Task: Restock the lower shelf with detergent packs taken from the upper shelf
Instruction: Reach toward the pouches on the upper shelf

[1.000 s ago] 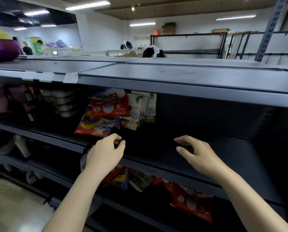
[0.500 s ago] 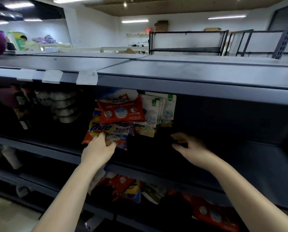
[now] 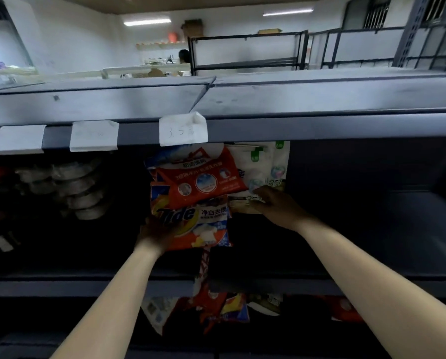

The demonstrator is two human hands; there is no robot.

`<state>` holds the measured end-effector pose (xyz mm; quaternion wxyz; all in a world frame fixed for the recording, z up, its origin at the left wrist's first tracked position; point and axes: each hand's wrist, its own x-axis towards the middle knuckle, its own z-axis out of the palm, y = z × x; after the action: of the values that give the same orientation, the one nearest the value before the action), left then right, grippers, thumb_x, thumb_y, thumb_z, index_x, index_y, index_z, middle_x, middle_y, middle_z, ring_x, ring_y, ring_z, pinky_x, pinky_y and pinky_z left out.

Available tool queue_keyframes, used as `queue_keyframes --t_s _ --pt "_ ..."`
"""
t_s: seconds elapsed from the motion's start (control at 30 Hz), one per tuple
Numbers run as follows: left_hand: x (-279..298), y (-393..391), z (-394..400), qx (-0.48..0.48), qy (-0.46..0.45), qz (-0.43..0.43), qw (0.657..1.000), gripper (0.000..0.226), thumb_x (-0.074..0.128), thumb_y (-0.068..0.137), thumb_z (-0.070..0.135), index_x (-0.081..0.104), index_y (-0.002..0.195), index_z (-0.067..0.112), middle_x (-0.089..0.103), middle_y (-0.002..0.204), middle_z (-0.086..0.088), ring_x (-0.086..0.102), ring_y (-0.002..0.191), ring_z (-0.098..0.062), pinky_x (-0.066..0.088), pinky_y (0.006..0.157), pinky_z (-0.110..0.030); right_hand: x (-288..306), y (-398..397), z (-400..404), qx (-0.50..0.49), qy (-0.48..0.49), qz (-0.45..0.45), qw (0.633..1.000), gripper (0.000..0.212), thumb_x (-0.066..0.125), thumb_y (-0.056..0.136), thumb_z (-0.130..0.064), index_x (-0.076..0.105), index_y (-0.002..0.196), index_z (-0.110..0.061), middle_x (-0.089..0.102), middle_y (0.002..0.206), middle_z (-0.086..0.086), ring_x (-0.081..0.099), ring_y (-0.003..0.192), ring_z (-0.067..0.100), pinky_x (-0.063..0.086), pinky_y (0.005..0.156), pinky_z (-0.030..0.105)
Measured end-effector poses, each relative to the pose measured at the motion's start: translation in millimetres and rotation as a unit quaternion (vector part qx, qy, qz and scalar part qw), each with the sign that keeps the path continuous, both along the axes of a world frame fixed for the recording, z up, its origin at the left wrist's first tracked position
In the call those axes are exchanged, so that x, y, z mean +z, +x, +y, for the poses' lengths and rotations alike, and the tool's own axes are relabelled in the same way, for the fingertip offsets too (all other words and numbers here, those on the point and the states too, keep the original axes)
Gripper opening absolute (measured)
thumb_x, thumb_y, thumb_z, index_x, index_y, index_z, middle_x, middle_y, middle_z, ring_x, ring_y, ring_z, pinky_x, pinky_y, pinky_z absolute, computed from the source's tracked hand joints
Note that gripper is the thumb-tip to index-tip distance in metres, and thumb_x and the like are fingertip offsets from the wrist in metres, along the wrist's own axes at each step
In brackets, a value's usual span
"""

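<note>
The left hand [image 3: 156, 234] sits at centre frame, its fingers curled onto the lower left corner of the Tide pack [image 3: 190, 224], gripping it. The right hand [image 3: 276, 207], just right of centre, reaches the bottom edge of the white packs [image 3: 263, 172]; its fingers lie against them, but the hand is dark and blurred and I cannot tell whether they pinch a pack or only touch it. A red pack [image 3: 203, 177] overlaps the top of the Tide pack, and the white packs stand just beside it on the right. All of these stand on the upper shelf [image 3: 87, 283], under the top board with three white price tags [image 3: 183, 132]. Below centre, the lower shelf [image 3: 307, 330] holds a jumble of loose packs [image 3: 216, 307]. At left, stacked pale tubs [image 3: 79, 187] sit in shadow.
</note>
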<state>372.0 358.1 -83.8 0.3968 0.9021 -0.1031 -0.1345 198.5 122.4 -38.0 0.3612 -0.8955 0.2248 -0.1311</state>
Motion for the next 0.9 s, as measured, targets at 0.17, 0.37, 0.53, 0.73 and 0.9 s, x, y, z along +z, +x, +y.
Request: queue_keyframes --t_s 0.17,0.37,0.53,0.73,0.9 --pt "-6 9 1 0.014 -0.019 0.008 1.0 0.119 0.078 0.068 0.054 0.006 0.151 0.007 0.024 0.153 -0.017 0.031 0.138 -0.036 0.035 0.107 -0.047 3 43 3 -0.029 -0.005 -0.033 0.999 0.052 0.049 0.096 -0.045 0.046 0.135 -0.011 0.052 0.137 0.008 0.05 0.12 0.02 0.035 0.082 0.021" --pt "-11 3 3 0.01 0.009 -0.028 1.0 0.111 0.069 0.074 0.061 0.007 0.149 0.008 0.024 0.153 -0.014 0.03 0.138 -0.034 0.032 0.108 -0.05 4 93 0 -0.001 0.028 -0.042 0.999 0.062 0.044 0.093 -0.058 0.046 0.135 -0.013 0.056 0.131 0.007 0.055 0.118 0.025 0.045 0.099 0.04" --pt "-5 -7 2 0.018 0.137 -0.054 0.989 0.101 0.05 0.076 0.076 0.016 0.146 0.012 0.03 0.151 -0.008 0.03 0.138 -0.03 0.017 0.111 -0.048 2 120 -2 -0.061 0.055 -0.045 0.996 0.075 0.062 0.083 -0.056 0.04 0.14 -0.011 0.053 0.135 0.01 0.052 0.121 0.03 0.045 0.099 0.044" --pt "-2 -8 2 0.021 0.122 -0.049 0.991 0.099 0.052 0.075 0.076 0.021 0.147 0.016 0.032 0.15 -0.006 0.031 0.137 -0.029 0.018 0.113 -0.047 16 113 3 0.042 0.267 -0.049 0.961 0.065 0.082 0.071 -0.02 0.054 0.129 -0.012 0.067 0.115 0.01 0.067 0.092 0.022 0.058 0.076 0.032" --pt "5 -15 3 0.025 0.125 -0.029 0.991 0.098 0.052 0.078 0.074 0.02 0.147 0.014 0.031 0.151 -0.008 0.029 0.139 -0.03 0.014 0.113 -0.049 22 93 15 0.048 0.286 -0.052 0.956 0.065 0.077 0.065 -0.002 0.055 0.125 -0.015 0.068 0.108 0.007 0.066 0.097 0.025 0.056 0.08 0.038"
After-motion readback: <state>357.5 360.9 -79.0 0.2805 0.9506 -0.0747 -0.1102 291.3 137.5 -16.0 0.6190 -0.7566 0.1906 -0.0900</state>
